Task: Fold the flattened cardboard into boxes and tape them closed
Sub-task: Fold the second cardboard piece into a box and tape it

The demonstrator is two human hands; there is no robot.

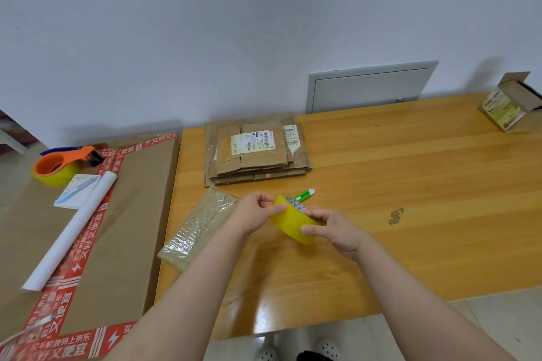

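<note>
- Above the near-middle of the wooden table point(410, 214), both hands hold a yellow tape roll point(293, 224). The right hand point(331, 228) grips its lower rim with curled fingers. The left hand point(258, 211) pinches its upper edge, apparently feeling for the free end.
- Flattened cardboard point(255, 152) lies in a stack at the table's far edge by the wall, well apart from the hands; no box is formed yet.
- Handling, as judged: the sheets look light and stiff but worn, with ragged flaps and old labels. Best taken by opposite long edges, away from torn corners, and opened along existing creases.
- Tape film is likely thin and self-sticking; keep the end taut.
- Room: bare tabletop to the right suits folding. A green cutter point(305, 194) lies just behind the roll, a bubble-wrap bag point(199, 226) just to its left.
</note>
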